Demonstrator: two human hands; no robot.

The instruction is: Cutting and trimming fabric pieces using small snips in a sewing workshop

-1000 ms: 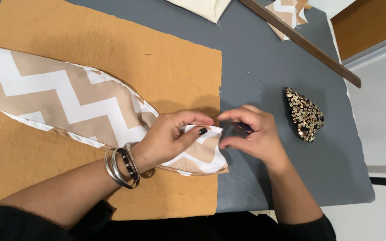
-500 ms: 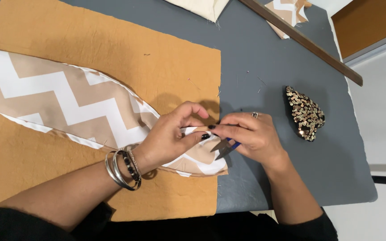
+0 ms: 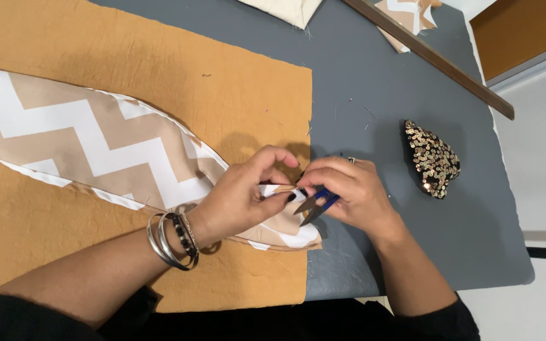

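Note:
A beige and white zigzag fabric piece (image 3: 83, 142) lies across an ochre cloth (image 3: 159, 69) on a grey table (image 3: 374, 82). My left hand (image 3: 241, 196), with bangles at the wrist, pinches the narrow right tip of the zigzag piece and lifts its edge. My right hand (image 3: 355, 189) holds small thread snips with a blue handle (image 3: 316, 203), their blades open and pointing at the pinched fabric edge. The two hands touch at the fingertips.
A dark sequinned pouch (image 3: 431, 158) sits to the right of my hands. A long wooden ruler (image 3: 431, 57) runs diagonally at the back right, with more zigzag scraps (image 3: 409, 16) behind it and a cream fabric piece (image 3: 285, 9) at the top edge.
My right hand has brought the snips forward into view with their blades now at the fabric tip. My left hand has lifted the fabric edge between thumb and fingers.

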